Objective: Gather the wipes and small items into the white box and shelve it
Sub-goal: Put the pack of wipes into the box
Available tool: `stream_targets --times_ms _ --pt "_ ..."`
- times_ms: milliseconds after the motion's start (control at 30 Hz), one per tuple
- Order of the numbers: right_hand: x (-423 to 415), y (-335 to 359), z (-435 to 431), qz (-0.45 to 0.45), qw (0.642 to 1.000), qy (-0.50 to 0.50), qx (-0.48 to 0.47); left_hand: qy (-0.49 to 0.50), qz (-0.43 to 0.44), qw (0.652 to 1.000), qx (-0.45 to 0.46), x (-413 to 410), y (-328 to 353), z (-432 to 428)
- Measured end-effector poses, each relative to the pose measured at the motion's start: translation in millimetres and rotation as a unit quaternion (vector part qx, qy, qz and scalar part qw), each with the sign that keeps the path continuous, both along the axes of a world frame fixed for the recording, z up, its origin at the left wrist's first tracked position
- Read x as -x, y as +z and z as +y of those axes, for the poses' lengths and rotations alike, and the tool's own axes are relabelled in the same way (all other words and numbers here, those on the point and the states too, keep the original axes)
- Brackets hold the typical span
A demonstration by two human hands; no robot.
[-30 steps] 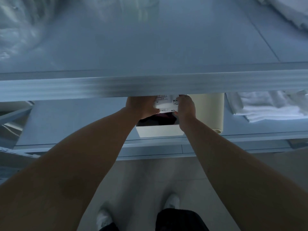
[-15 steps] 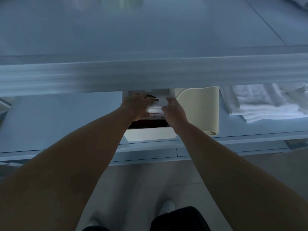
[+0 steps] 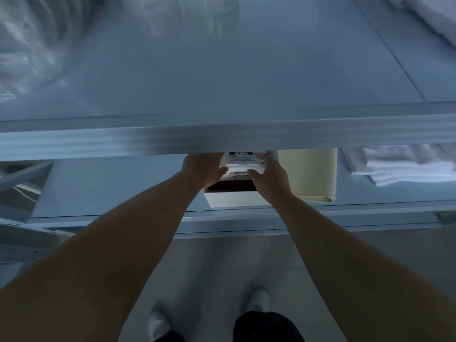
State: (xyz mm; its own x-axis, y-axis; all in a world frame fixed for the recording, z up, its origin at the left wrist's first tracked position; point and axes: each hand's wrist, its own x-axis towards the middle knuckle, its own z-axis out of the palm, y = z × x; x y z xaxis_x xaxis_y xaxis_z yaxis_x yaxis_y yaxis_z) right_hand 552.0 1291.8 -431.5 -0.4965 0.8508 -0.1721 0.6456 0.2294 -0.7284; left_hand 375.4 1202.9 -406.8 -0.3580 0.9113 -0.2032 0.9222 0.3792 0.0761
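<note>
left hand (image 3: 202, 169) and right hand (image 3: 269, 177) are both curled round the sides of the wipes pack (image 3: 240, 163), thumbs on its near edge. pack sits in the top of the white box (image 3: 232, 199), on the lower shelf (image 3: 111, 188) just beside a cream mat (image 3: 309, 174).

White box (image 3: 232, 199), cream mat (image 3: 308, 174)
</note>
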Motion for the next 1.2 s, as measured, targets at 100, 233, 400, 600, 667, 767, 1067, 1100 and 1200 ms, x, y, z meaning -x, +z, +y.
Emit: stream_targets --times_ms 100,233,400,600,667,767,1067,1100,1200 --pt "1.2 1.1 -7.8 0.008 1.000 0.006 -0.015 0.035 -0.027 0.999 0.007 -2.8 -1.6 -5.0" --pt "-0.2 -0.1 -14.0 0.005 0.997 0.024 -0.077 0.061 -0.067 0.996 -0.008 -8.2 -7.9 -12.4" --pt "-10.8 -10.4 -24.1 0.014 0.993 -0.006 -0.116 0.100 -0.152 0.981 -0.062 -17.8 -25.4 -25.7" --pt "-16.6 -29.0 -30.0 0.035 0.988 -0.146 -0.035 0.143 -0.223 0.961 -0.083 -23.0 -49.9 -31.7" --pt "-15.8 -31.9 -29.0 0.054 0.988 -0.146 -0.008 0.127 -0.232 0.961 -0.078 -24.1 -58.6 -35.6" --pt "-16.6 -38.5 -27.6 0.044 0.988 -0.144 -0.015 0.117 -0.225 0.961 -0.114 -26.0 -69.3 -40.4" --pt "-14.8 -57.0 -23.0 0.071 0.958 -0.264 0.082 0.145 -0.186 0.960 -0.151 -37.5 -84.5 -43.9" --pt "-14.4 -58.2 -20.4 0.056 0.960 -0.263 0.078 0.143 -0.186 0.960 -0.151 -37.5 -84.2 -43.9" --pt "-15.1 -60.0 -14.5 0.037 0.956 -0.281 0.076 0.147 -0.187 0.959 -0.151 -38.1 -83.4 -43.7"
